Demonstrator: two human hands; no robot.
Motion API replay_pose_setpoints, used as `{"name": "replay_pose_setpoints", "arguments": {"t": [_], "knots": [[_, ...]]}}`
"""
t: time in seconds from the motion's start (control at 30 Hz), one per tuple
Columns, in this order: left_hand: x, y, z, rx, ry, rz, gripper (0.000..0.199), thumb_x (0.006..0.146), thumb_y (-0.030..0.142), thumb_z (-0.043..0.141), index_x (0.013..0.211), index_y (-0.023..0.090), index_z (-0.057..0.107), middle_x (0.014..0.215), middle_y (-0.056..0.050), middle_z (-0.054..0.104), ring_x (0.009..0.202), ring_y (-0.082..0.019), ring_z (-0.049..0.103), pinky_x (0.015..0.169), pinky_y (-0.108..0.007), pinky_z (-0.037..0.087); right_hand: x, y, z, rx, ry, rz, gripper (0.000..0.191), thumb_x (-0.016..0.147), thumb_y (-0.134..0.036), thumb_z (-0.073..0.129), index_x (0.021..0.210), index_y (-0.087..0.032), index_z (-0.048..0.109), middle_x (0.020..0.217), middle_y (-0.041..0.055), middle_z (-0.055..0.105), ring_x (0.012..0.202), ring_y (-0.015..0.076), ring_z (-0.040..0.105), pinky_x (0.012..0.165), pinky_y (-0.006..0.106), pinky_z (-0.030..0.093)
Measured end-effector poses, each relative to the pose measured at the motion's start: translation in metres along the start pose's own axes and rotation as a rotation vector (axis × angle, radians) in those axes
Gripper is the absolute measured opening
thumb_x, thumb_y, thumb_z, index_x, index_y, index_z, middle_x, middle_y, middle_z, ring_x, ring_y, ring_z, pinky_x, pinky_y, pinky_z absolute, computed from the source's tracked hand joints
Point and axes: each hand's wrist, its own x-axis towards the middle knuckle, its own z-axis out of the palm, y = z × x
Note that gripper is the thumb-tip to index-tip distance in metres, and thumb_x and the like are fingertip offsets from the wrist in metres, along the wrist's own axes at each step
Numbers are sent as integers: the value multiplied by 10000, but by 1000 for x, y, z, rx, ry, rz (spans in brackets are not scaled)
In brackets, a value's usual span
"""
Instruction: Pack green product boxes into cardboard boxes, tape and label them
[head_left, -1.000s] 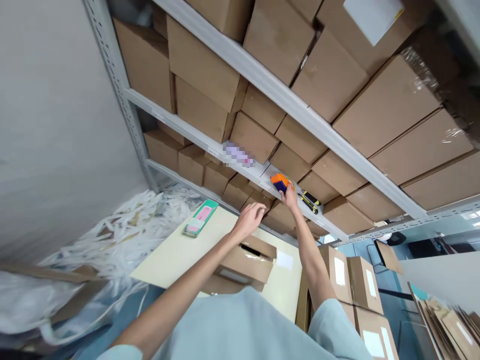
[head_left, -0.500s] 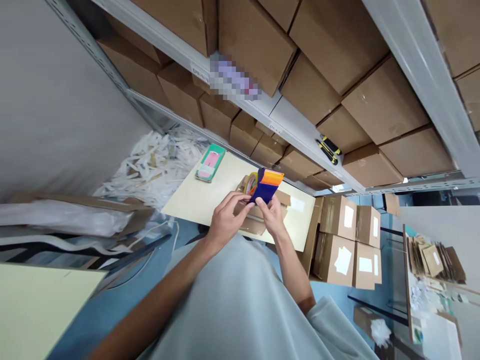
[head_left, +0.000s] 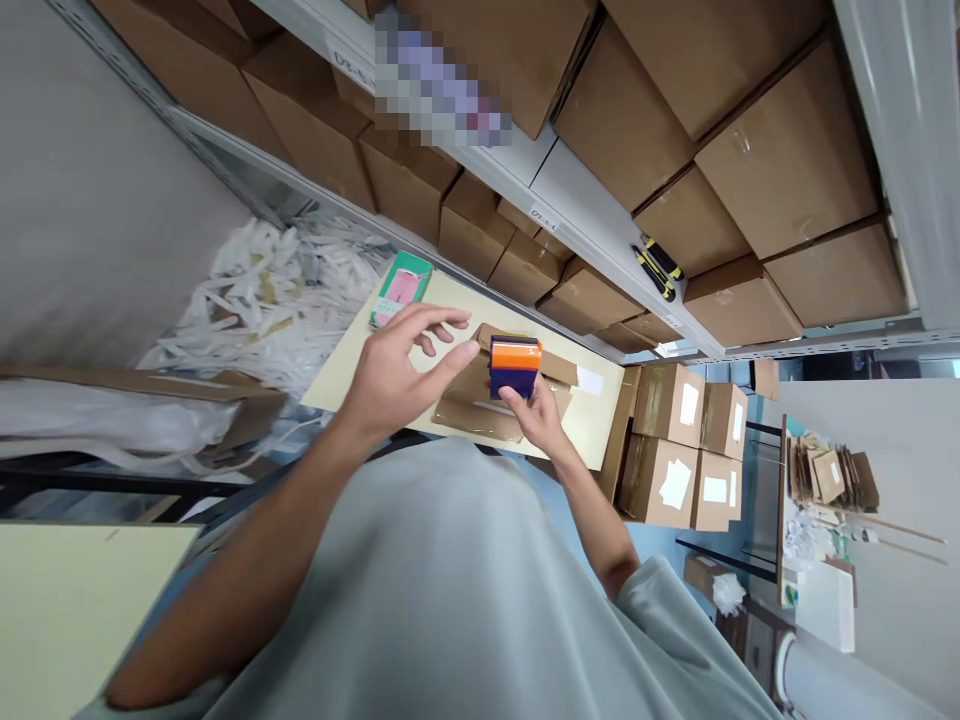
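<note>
My right hand (head_left: 538,412) grips a packing tape dispenser (head_left: 513,382), dark blue with an orange front edge. It is held over the table, its tape roll mostly hidden from this angle. My left hand (head_left: 401,368) is raised to the left of the dispenser, fingers apart and holding nothing. Below both hands, a brown cardboard box (head_left: 469,400) lies on the pale yellow table (head_left: 337,365); the hands and the dispenser cover part of it. Near the table's far left edge is a green and pink box (head_left: 405,285), close to my left fingers.
Shelves packed with cardboard boxes (head_left: 472,225) rise behind the table. Two yellow-black box cutters (head_left: 656,268) lie on the shelf ledge. Shredded white paper (head_left: 255,300) is heaped at the left. Labelled cartons (head_left: 664,405) are stacked at the right, with a white sheet (head_left: 590,380) nearby.
My left hand has let go of the tape dispenser and moved left, its fingers opening. My right hand has turned the dispenser so its orange edge faces me. The view has shifted too.
</note>
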Motion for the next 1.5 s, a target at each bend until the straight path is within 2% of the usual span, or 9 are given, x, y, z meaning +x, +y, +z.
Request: {"name": "replay_pose_setpoints", "arguments": {"t": [0.13, 0.3, 0.6, 0.77, 0.9, 1.07, 1.27, 1.37, 1.5], "knots": [[25, 20, -10, 3, -143, 40, 355, 909, 540, 848, 1122, 257, 848, 1123, -69, 787, 971, -245, 715, 916, -378, 639, -10, -5, -17, -138, -34, -4, 684, 1046, -817, 685, 1412, -240, 684, 1364, 125, 797, 1277, 319, 741, 1166, 452, 615], [31, 27, -5, 18, -261, 102, 248, 931, 521, 799, 985, 285, 853, 1016, -56, 795, 981, -271, 723, 950, -418, 648, -16, -10, -34, -211, -70, -17, 621, 1061, -742, 722, 1412, -231, 694, 1313, 109, 813, 1170, 308, 754, 1095, 443, 629], [30, 20, 0, 9, -311, 99, 265, 956, 536, 760, 917, 291, 853, 963, -56, 799, 951, -278, 735, 939, -410, 635, -19, -19, -50, -347, -124, -19, 568, 1080, -696, 724, 1424, -244, 711, 1279, 104, 819, 1162, 309, 761, 1088, 437, 628], [13, 16, 9, 47, -239, 88, 250, 990, 482, 719, 911, 281, 847, 972, -57, 809, 945, -266, 740, 939, -403, 620, -20, -20, -58, -376, -196, -3, 581, 1094, -699, 691, 1440, -233, 719, 1307, 117, 823, 1165, 324, 773, 1066, 442, 628], [-10, -2, 16, 34, -137, -68, 243, 989, 459, 720, 930, 262, 849, 954, -54, 810, 831, -217, 690, 832, -351, 621, -28, -26, -78, -436, -331, 93, 514, 1106, -689, 686, 1356, -245, 751, 1164, 79, 845, 1005, 292, 783, 926, 389, 632], [-27, -41, 24, -154, 71, -368, 299, 883, 527, 855, 927, 232, 825, 914, -38, 779, 828, -212, 710, 852, -374, 703, -25, -40, -127, -497, -506, 260, 482, 1081, -704, 716, 1165, -233, 773, 906, 24, 799, 756, 215, 716, 716, 320, 583], [-24, -88, 62, -490, 150, -697, 442, 767, 553, 967, 914, 195, 754, 838, -20, 708, 855, -187, 738, 959, -470, 744, 35, -54, -171, -396, -682, 411, 497, 993, -684, 840, 1089, -199, 786, 903, 38, 820, 750, 180, 738, 652, 283, 590], [-19, -104, 75, -528, 205, -766, 442, 758, 530, 983, 913, 192, 744, 833, -12, 712, 847, -165, 739, 977, -443, 724, 69, -46, -176, -334, -785, 480, 514, 961, -690, 870, 1040, -193, 766, 911, 40, 835, 771, 180, 761, 670, 276, 621], [-15, -118, 80, -545, 245, -794, 389, 747, 471, 986, 894, 191, 760, 827, -20, 736, 832, -163, 737, 951, -397, 709, 96, -21, -172, -294, -851, 549, 594, 920, -736, 885, 1051, -172, 752, 940, 46, 841, 801, 180, 770, 720, 275, 649]]}}
